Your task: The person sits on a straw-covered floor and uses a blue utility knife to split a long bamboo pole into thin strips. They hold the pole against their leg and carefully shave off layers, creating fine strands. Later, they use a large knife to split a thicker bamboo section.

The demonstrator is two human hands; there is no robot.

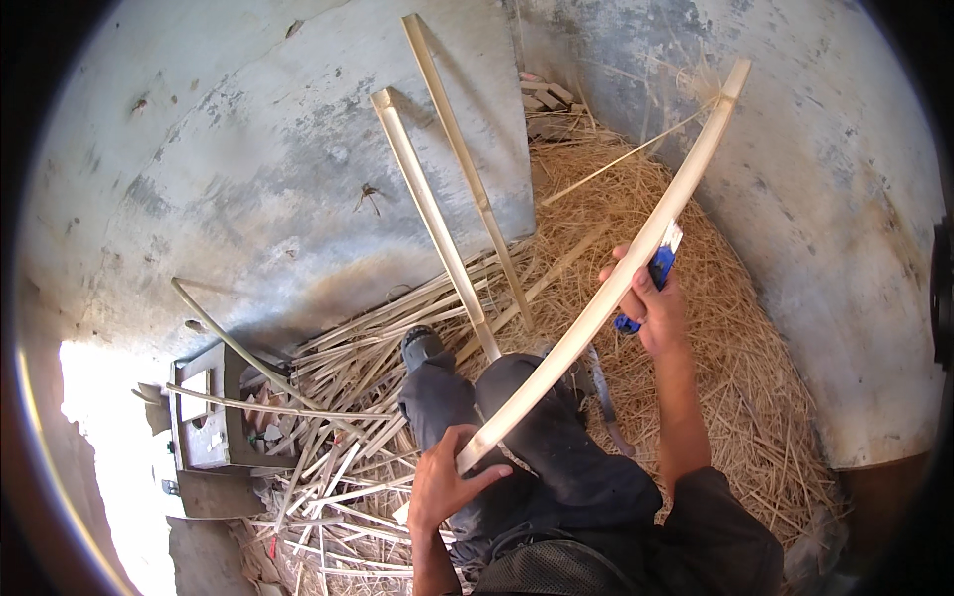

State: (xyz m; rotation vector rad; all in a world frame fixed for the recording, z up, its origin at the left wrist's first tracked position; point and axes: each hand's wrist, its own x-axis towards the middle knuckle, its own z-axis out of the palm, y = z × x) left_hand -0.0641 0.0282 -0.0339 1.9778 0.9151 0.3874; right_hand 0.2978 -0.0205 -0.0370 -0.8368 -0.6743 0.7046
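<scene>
A long, pale split bamboo strip (586,323) slants across me from my lap up to the far right, with a node near its upper end. Its lower end is in my left hand (442,479), fingers bent round it and thumb out to the side. Higher up, my right hand (654,308) is closed about the strip's edge. Something blue with a pale tip (661,266) sits in that same hand; its kind is unclear. Beside my right knee rests a narrow grey tool (600,385) with a brownish end, partly hidden by my leg.
Two bamboo strips (437,209) lean on the grey wall (248,149) ahead. Shavings (735,397) cover the floor at right, and a heap of split strips (348,368) lies at left. An open box-like case (207,427) stands beside the bright opening. Bricks (547,96) lie in the far corner.
</scene>
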